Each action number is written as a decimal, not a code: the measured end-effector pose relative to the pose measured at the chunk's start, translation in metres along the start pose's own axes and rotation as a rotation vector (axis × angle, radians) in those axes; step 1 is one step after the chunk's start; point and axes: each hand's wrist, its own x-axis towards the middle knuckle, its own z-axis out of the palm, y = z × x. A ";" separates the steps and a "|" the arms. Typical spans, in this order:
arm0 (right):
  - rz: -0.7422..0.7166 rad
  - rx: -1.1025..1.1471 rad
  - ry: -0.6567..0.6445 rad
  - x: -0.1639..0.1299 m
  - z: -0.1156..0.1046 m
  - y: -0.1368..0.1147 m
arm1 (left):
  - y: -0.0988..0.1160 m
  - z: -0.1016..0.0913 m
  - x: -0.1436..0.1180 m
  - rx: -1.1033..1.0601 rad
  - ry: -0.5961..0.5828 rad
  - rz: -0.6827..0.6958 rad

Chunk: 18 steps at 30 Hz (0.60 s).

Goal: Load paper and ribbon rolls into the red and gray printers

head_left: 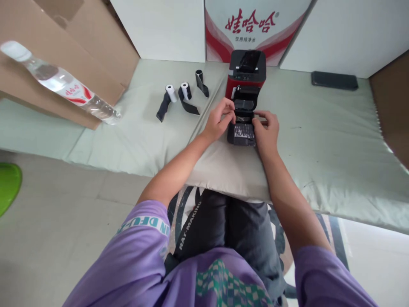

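Observation:
A small red and black label or receipt printer [246, 81] stands on the cloth with its black front compartment open towards me. A black flap [244, 134] with a pale printed label lies at its near end. My left hand [221, 118] is at the left edge of the opening, its fingers curled and the thumb close to them. On the opposite edge, my right hand [266, 130] grips with thumb and forefinger. The inside of the compartment is dark, and my fingertips partly hide it.
Left of the printer sit three small rolls, a white one [171, 93], a middle one [185, 91] and a dark one [200, 77], with black strips unrolled. A water bottle [73, 89] leans into view at left, by a cardboard box [79, 47]. A black phone [334, 81] lies at right.

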 end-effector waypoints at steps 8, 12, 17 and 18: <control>-0.112 -0.037 -0.088 0.002 -0.029 -0.026 | -0.038 -0.007 0.023 -0.001 0.175 -0.104; -0.152 -0.187 -0.242 0.023 -0.045 -0.047 | -0.050 -0.006 0.029 -0.004 0.139 -0.179; -0.179 -0.333 -0.364 0.063 -0.022 -0.044 | -0.050 -0.004 0.026 0.062 -0.015 -0.168; -0.170 -0.358 -0.377 0.069 -0.015 -0.040 | -0.050 -0.006 0.027 0.086 -0.057 -0.166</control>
